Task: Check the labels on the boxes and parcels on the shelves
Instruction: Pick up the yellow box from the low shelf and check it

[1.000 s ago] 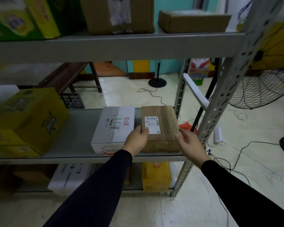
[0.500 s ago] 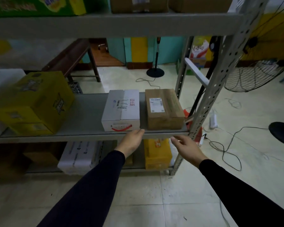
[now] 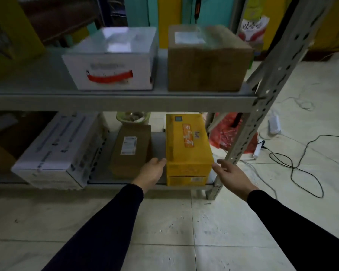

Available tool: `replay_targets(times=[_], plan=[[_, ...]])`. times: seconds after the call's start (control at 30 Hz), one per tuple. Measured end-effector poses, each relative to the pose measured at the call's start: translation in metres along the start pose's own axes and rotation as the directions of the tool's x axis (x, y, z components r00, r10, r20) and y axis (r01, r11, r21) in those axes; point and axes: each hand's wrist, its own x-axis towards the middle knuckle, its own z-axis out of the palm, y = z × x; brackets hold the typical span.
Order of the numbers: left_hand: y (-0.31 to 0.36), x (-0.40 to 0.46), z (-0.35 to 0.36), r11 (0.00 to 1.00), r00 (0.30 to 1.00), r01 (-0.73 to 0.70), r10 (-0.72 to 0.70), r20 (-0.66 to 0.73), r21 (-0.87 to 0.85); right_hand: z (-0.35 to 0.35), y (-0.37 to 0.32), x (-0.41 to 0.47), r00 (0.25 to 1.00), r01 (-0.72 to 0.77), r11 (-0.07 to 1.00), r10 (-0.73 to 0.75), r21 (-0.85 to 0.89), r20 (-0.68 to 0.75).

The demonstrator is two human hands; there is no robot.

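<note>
- So, both hands sit low at the bottom shelf (image 3: 125, 185) of a grey metal rack, 1 on each side of the yellow box (image 3: 187, 151).
- The left hand (image 3: 152, 172) has relaxed, nearly straight fingers, with fingertips right at the box's left front corner. It looks like touching, but the blur makes that hard to call. It isn't gripping anything.
- The right hand (image 3: 230, 174) is spread loose with fingers apart, just beside the box's right front corner and in front of the rack's perforated upright (image 3: 262, 98). It holds nothing.
- The yellow box stands at the right end of the bottom shelf and carries an orange sticker on top.
- Just left of it is a brown parcel (image 3: 130, 151) with a white label on top; the text is too small to read.
- Further left, a long white carton (image 3: 61, 151) lies angled on the same shelf.
- On the shelf above (image 3: 115, 99) there's a white box with a red handle (image 3: 111, 59) and, just right of it, a brown box (image 3: 207, 57) with a pale label on its lid.
- Black cables (image 3: 301, 169) trail across the tiled floor (image 3: 164, 231) on the right, and a red plastic bag (image 3: 226, 133) sits behind the upright.
</note>
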Motion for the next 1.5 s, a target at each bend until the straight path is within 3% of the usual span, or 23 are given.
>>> replay_targets(times=[0.3,0.43,0.53,0.77,0.93,1.13,1.23,1.3,1.5], plan=[[-0.074,0.123,0.066,0.963,0.994,-0.074,0.052,-0.093,-0.26,0.061,0.072,0.11,0.999,0.029,0.959,-0.016,0.282,-0.049],[-0.083,0.15,0.088,0.929,0.991,-0.129,0.112,-0.067,-0.347,0.081,0.085,0.129,0.998,0.047,0.813,-0.067,0.58,0.014],[-0.081,0.145,0.098,0.889,0.985,-0.171,0.155,-0.072,-0.425,0.089,0.089,0.138,0.998,0.042,0.729,-0.057,0.683,-0.001],[-0.097,0.137,0.101,0.772,0.992,-0.09,0.013,-0.126,-0.629,0.087,0.115,0.132,0.998,0.022,0.658,0.036,0.753,-0.06],[-0.102,0.102,0.087,0.736,0.972,-0.136,-0.03,-0.233,-0.663,0.09,0.111,0.101,0.992,0.074,0.725,0.016,0.685,-0.124],[-0.107,0.052,0.073,0.79,0.967,-0.238,0.142,-0.21,-0.565,0.084,0.101,0.044,0.989,0.123,0.736,-0.146,0.666,-0.022],[-0.107,0.038,0.066,0.762,0.941,-0.338,0.258,-0.22,-0.552,0.076,0.092,0.013,0.982,0.137,0.666,-0.189,0.733,-0.011],[-0.114,0.046,0.059,0.723,0.945,-0.327,0.261,-0.197,-0.609,0.076,0.086,-0.003,0.976,0.13,0.619,-0.216,0.775,0.008],[-0.127,-0.023,0.052,0.643,0.901,-0.415,0.389,-0.192,-0.644,0.096,0.078,-0.045,0.964,0.158,0.574,-0.265,0.804,0.0]])
